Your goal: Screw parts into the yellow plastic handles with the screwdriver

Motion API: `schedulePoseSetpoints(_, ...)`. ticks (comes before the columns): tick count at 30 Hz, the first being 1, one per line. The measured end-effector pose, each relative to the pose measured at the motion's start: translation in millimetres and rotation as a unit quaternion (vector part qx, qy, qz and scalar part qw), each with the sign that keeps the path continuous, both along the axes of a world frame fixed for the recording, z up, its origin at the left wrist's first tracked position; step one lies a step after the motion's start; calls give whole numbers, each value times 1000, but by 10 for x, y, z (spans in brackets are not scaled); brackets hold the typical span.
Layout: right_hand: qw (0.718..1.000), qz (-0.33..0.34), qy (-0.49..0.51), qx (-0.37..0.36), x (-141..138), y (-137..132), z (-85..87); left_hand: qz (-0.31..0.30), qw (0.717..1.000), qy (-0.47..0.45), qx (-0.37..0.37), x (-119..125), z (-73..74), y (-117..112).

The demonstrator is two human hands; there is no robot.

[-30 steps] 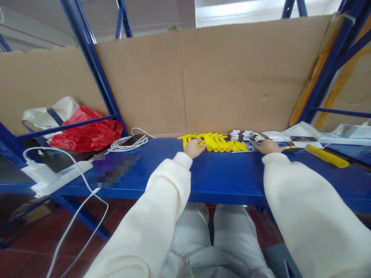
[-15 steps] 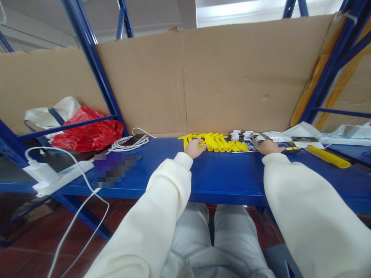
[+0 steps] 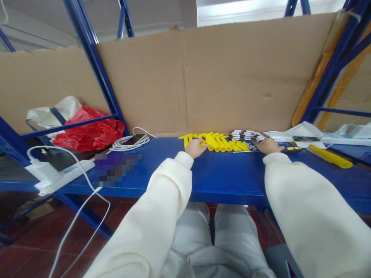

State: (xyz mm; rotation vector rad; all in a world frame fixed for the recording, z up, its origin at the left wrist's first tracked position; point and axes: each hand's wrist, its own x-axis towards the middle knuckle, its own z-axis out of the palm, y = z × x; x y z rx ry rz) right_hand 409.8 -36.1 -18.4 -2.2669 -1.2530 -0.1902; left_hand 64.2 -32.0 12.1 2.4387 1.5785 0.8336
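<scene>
The landmark is the row of yellow plastic tubular parts [image 3: 218, 143], lying at the back of the blue metal tabletop [image 3: 227, 173]. Behind the row, close by, stands the tall brown cardboard panel [image 3: 237, 77], bounding reach on that side. In front of the row, the tabletop stretches as a broad flat strip to its straight front edge. Left of the row, well apart, lies the coiled white cable [image 3: 129, 143]; to its far right lies a long yellow tube [image 3: 330, 156].

The left hand [image 3: 196, 148] reaches forward to the row's left part, fingers bent against the yellow parts; whether they clamp one, I cannot tell. The right hand [image 3: 269, 146], beyond the row's right end, lies low with fingers turned toward the row; its grip is unclear too.
</scene>
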Motion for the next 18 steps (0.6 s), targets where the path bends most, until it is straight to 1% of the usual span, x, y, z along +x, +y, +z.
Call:
schedulePoseSetpoints(3, 1000, -11, 26, -13, -37, -32, 46, 1, 1000, 7, 2, 0, 2, 2)
schedulePoseSetpoints(6, 999, -3, 42, 35, -81, -41, 91, -2, 1000, 16, 0, -4, 5, 5)
schedulePoseSetpoints(8, 995, 16, 55, 76, -126, -26, 118, -3, 1000, 19, -1, -7, 2, 6)
schedulePoseSetpoints(10, 989, 63, 64, 114, -216, -2, 160, -2, 1000, 18, 2, -7, -4, 9)
schedulePoseSetpoints(12, 979, 130, 67, 145, -377, 19, 231, 2, 1000, 17, 5, 3, -11, 18)
schedulePoseSetpoints(15, 954, 231, 97, 162, -745, 40, 384, 11, 1000, 21, 12, 39, -7, 47)
schedulePoseSetpoints(18, 921, 315, 172, 150, -1150, 51, 520, 29, 999, 30, 7, 91, 14, 85)
